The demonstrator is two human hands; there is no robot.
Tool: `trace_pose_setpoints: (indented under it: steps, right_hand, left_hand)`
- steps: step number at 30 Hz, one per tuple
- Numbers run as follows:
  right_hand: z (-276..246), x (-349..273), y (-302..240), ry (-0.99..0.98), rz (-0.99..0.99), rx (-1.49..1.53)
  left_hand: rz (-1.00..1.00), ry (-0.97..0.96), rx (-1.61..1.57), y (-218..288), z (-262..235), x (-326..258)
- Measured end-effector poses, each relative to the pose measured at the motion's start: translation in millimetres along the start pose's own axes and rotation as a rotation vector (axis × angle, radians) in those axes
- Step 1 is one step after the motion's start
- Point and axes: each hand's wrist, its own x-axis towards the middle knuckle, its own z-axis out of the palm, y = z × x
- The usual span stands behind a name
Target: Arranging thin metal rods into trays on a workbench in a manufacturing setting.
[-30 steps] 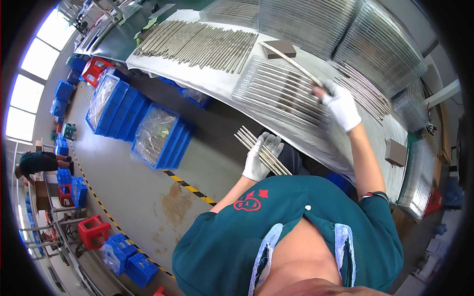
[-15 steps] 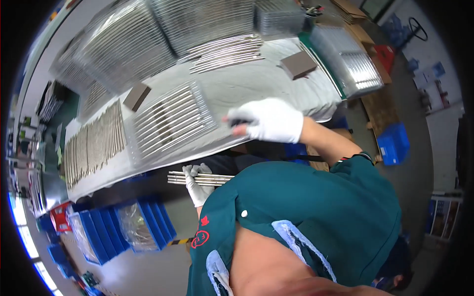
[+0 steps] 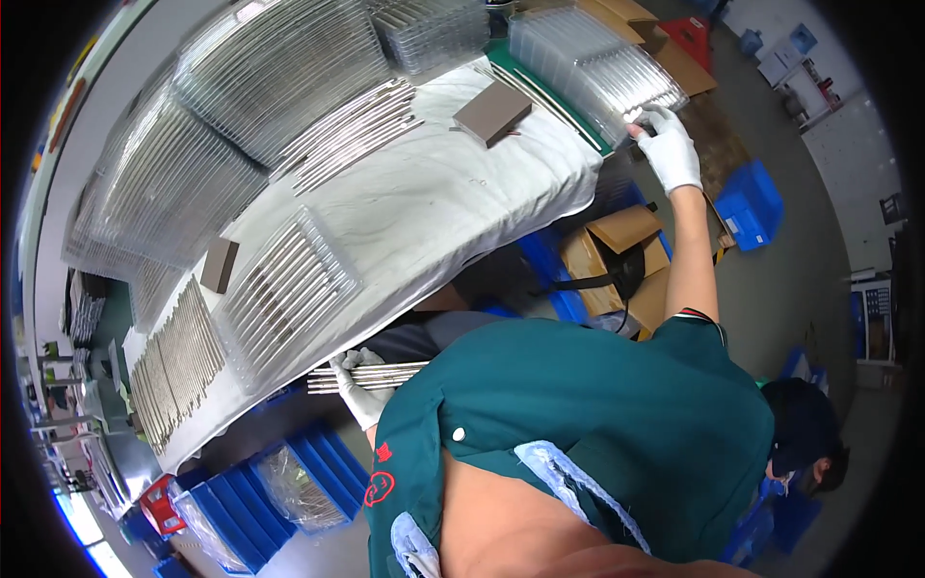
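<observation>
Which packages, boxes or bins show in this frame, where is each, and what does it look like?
Clear plastic trays: ribbed stack at the table's far right, right hand on its edge.
Cardboard box: brown, open flaps, floor under the table.
Blue bins: plastic-lined, floor lower left.
Red crate: beside them.

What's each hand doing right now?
Left hand: closed around a bundle of metal rods.
Right hand: gripping the edge of a clear plastic tray.

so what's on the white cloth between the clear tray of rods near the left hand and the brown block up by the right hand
In the head view, that stretch of white cloth between the clear tray and the brown block is bare; loose rods lie off to the side.
</observation>
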Motion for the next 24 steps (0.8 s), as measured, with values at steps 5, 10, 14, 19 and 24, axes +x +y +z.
trace_pose_setpoints:
  steps: [5,10,14,19,24]
  right_hand:
    - [15,17,24,-0.016,-0.011,-0.020]
    - [9,32,36,-0.058,-0.047,0.057]
    - [1,38,34,0.007,-0.028,0.170]
    - [-48,58,19,0.167,0.045,0.106]
    - [-94,52,-41,0.120,-0.128,0.758]
  left_hand:
    - [0.018,0.027,-0.021,-1,7,-8]
    - [0.040,0.003,-0.073,-1,-4,-2]
    - [0.033,0.056,-0.077,-2,-1,-5]
    - [-0.017,-0.004,-0.072,3,1,-2]
    - [-0.004,-0.057,-0.189,3,-10,-9]
